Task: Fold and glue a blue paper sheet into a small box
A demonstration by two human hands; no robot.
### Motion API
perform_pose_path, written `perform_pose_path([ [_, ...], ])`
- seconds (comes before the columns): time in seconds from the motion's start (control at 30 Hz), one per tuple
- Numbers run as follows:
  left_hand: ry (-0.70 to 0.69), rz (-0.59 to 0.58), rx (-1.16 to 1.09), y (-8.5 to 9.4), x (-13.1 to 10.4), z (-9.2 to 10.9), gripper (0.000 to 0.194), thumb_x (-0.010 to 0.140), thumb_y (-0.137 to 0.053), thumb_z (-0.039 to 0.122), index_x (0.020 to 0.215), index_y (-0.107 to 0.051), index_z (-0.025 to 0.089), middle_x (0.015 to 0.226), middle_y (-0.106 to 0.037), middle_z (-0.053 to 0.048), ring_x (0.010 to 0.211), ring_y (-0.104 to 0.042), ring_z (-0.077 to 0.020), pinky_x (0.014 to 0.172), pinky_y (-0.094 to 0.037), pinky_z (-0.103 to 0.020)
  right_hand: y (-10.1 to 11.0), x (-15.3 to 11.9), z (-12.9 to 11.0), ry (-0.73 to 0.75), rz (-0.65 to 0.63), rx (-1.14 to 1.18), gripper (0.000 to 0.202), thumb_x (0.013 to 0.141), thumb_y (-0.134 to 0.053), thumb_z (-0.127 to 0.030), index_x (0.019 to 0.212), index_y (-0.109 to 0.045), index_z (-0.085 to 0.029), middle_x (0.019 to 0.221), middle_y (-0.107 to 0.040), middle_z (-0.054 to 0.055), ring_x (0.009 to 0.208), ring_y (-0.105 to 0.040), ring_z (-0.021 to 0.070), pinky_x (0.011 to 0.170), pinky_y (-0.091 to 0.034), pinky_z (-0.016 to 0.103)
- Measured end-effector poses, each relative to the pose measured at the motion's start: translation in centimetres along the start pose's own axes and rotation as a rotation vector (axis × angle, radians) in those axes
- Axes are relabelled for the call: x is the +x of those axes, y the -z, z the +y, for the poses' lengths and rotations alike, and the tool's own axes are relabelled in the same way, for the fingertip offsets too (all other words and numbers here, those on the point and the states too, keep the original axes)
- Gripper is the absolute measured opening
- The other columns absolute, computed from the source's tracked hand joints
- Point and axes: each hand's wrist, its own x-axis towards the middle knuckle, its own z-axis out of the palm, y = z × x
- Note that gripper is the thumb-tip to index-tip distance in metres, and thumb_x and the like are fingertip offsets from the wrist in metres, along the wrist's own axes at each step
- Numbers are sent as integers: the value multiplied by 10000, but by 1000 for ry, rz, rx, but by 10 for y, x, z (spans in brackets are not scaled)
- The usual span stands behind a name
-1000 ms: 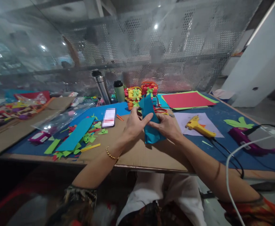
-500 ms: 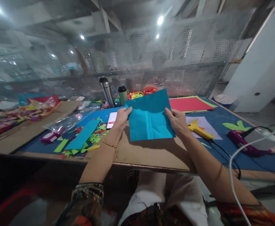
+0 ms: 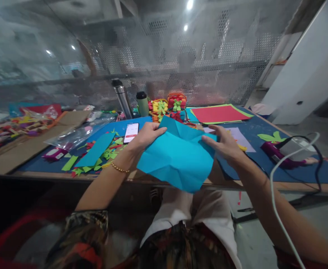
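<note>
A creased sheet of blue paper [image 3: 177, 160] is held up above the table's front edge, tilted and bent along its fold lines. My left hand [image 3: 147, 135] grips its upper left part, thumb on top and the other fingers hidden beneath. At the upper right edge, my right hand [image 3: 222, 142] pinches the sheet between thumb and fingers. Under the paper, a piece of brown cardboard [image 3: 137, 175] lies on the table, mostly covered. Behind my right hand, a yellow glue gun [image 3: 241, 148] is largely hidden on a pale sheet [image 3: 246, 140].
Left of the paper are a phone [image 3: 131, 132], a blue strip [image 3: 95, 151] and green scraps [image 3: 68, 163]. A steel flask [image 3: 122, 99] and a green bottle [image 3: 142, 104] stand behind. Red sheets [image 3: 221, 113] lie back right. A white cable [image 3: 274, 201] hangs before my right arm.
The blue paper has dropped lower and tipped from nearly upright to flatter, its near edge now past the table edge. Both hands still hold it. The camera view has tilted down slightly.
</note>
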Motion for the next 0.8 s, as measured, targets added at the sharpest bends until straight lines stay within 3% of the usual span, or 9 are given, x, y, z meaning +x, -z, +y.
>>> perform_pose_path([
  [0.07,44,-106,13,-4,-4,3,342,781,-812,300,557,-588,168,551,-509,22,485,-404,-95,475,-283,-230,5,-3,-5,-60,-111,72,708,655,-812,-671,1158,-681,-190,861,-724,61,754,-644,205,650,-517,324],
  [0.17,52,-222,74,-10,-2,6,380,773,-826,274,520,-561,173,534,-482,23,472,-380,-87,472,-263,-234,2,-12,-10,-199,-324,196,607,645,-820,-641,1031,-738,-180,815,-735,61,714,-643,200,632,-507,319],
  [0.27,-24,-257,171,-7,10,9,235,745,-838,195,604,-652,165,584,-537,12,538,-456,-115,545,-352,-255,-5,-23,-8,-256,-308,206,518,620,-817,-635,869,-741,-187,801,-740,64,688,-633,197,597,-495,311],
  [0.4,-229,-48,389,9,14,12,150,745,-814,164,881,-752,158,825,-669,-37,817,-606,-200,816,-468,-321,-8,-32,-1,-255,-183,137,493,685,-788,-538,1018,-740,-177,667,-651,7,618,-574,169,549,-435,284],
  [0.5,-483,74,711,3,-11,4,275,895,-704,304,1138,-729,178,1121,-703,-95,1112,-621,-285,1016,-449,-432,-9,-42,0,-201,-117,-30,507,766,-719,-446,1187,-703,-165,658,-634,-7,620,-579,177,582,-439,294],
  [0.53,-509,46,774,-4,-25,-1,296,939,-656,340,1178,-719,178,1171,-704,-115,1147,-624,-301,1038,-444,-459,-9,-46,0,-169,-106,-110,514,782,-694,-424,1225,-689,-162,673,-649,0,634,-595,187,608,-449,304],
  [0.63,-448,-274,930,-31,-65,-25,429,951,-666,473,1241,-712,159,1394,-654,-192,1312,-584,-381,1121,-402,-526,-7,-62,-3,-93,-95,-360,552,819,-635,-392,1323,-647,-166,729,-687,25,647,-622,214,625,-435,324],
  [0.7,-382,-424,972,-42,-82,-41,613,946,-668,530,1442,-596,176,1594,-493,-200,1503,-405,-416,1214,-298,-564,-2,-70,-4,-73,-114,-487,576,848,-604,-401,1378,-616,-175,749,-690,30,635,-622,223,593,-407,323],
  [0.8,-354,-539,921,-41,-84,-57,708,985,-565,615,1583,-435,259,1711,-309,-140,1609,-204,-364,1282,-152,-557,10,-70,-2,-86,-235,-503,627,878,-597,-455,1429,-571,-158,702,-670,18,624,-622,227,571,-408,324],
])
